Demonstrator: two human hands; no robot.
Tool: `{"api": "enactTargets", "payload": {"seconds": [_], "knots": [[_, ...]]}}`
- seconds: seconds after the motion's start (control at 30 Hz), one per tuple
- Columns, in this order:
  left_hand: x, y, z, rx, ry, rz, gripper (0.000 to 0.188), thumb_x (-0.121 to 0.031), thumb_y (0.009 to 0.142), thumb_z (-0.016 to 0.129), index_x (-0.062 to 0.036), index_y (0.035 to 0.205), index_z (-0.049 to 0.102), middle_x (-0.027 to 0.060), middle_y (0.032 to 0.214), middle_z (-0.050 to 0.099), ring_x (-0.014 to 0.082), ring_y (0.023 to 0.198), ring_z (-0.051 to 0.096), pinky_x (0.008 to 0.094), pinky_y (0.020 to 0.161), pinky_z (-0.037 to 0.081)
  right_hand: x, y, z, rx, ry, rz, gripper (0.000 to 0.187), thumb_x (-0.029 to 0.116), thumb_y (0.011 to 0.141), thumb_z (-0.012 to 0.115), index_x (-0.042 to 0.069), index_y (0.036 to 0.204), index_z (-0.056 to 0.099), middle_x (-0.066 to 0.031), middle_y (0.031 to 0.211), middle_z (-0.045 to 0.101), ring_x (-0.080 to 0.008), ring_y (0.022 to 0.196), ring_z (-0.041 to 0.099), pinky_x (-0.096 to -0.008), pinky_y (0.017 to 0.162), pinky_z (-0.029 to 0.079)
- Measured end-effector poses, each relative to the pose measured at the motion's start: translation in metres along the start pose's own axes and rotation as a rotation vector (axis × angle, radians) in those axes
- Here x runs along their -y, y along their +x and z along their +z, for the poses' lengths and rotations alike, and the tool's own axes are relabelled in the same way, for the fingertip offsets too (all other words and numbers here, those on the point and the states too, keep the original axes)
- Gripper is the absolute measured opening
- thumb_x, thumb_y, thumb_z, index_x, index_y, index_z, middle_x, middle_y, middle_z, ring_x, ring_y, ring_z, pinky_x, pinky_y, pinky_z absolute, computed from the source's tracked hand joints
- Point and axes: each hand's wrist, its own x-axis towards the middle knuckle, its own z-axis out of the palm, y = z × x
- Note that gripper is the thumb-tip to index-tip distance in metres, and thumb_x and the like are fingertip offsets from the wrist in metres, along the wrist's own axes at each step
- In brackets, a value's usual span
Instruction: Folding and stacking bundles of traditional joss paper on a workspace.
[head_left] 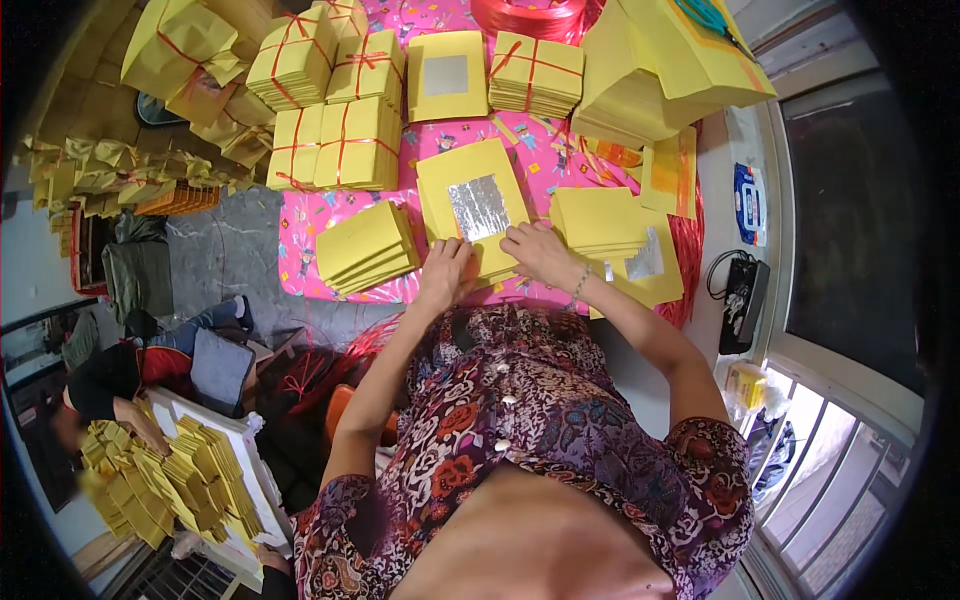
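A stack of yellow paper sheets with a silver foil square (478,206) lies on the pink patterned table cover (300,235) in front of me. My left hand (446,272) rests on the stack's near left edge with its fingers curled over the paper. My right hand (538,252) presses on the near right corner of the same stack, a bracelet on its wrist. A fanned pile of plain yellow sheets (366,246) lies just left of my left hand. Another yellow pile (600,222) sits just right of my right hand.
Bundles of yellow paper tied with red string (335,145) fill the far table, beside a red string roll (530,15) and tall yellow stacks (650,80). At lower left another person (110,385) sits by a board of folded yellow papers (180,480). A window is at right.
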Motion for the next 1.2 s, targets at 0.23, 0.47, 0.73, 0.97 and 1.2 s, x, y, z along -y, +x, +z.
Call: {"api": "enactTargets", "payload": {"seconds": [0.23,0.47,0.73,0.97,1.2], "knots": [[0.003,-0.001,-0.011,0.026,-0.118,-0.040,0.043,-0.019,0.065,0.079,-0.0099,0.102,0.060,0.0098,0.105,0.057,0.0318,0.099,0.051,0.0402,0.084,0.046,-0.016,-0.001,-0.005,0.005,0.145,-0.062,0.023,0.019,0.068,0.075,0.009,0.082,0.059,-0.0058,0.087,0.056,-0.0247,0.084,0.059,-0.0389,0.072,0.049],[0.018,-0.005,-0.001,-0.077,-0.373,-0.084,0.017,-0.021,0.072,0.076,-0.0068,0.080,0.071,0.0077,0.090,0.066,0.0276,0.091,0.057,0.0377,0.082,0.047,-0.024,0.004,-0.009,0.035,0.283,-0.008,0.014,0.021,0.079,0.067,0.008,0.078,0.065,-0.0083,0.082,0.060,-0.0281,0.083,0.061,-0.0411,0.073,0.048],[0.024,-0.001,0.001,-0.021,-0.478,-0.231,0.016,-0.022,0.073,0.075,-0.0067,0.079,0.072,0.0088,0.080,0.067,0.0266,0.087,0.058,0.0369,0.080,0.047,-0.021,0.009,-0.018,0.094,0.319,0.057,0.014,0.020,0.082,0.066,0.006,0.082,0.067,-0.0088,0.082,0.060,-0.0286,0.083,0.060,-0.0396,0.073,0.048],[0.028,0.000,0.005,-0.016,-0.552,-0.250,0.011,-0.018,0.075,0.076,-0.0078,0.079,0.074,0.0058,0.078,0.068,0.0202,0.085,0.057,0.0341,0.080,0.045,-0.024,0.009,-0.014,0.081,0.336,0.059,0.015,0.021,0.082,0.064,0.006,0.082,0.067,-0.0092,0.080,0.059,-0.0288,0.082,0.060,-0.0400,0.072,0.047],[0.022,0.005,-0.005,0.025,-0.621,-0.302,0.006,-0.013,0.075,0.076,-0.0073,0.077,0.074,0.0042,0.078,0.071,0.0164,0.083,0.059,0.0314,0.082,0.043,-0.026,0.012,-0.017,0.106,0.373,0.076,0.019,0.022,0.081,0.065,0.005,0.075,0.065,-0.0123,0.079,0.060,-0.0326,0.080,0.060,-0.0438,0.068,0.046]]}}
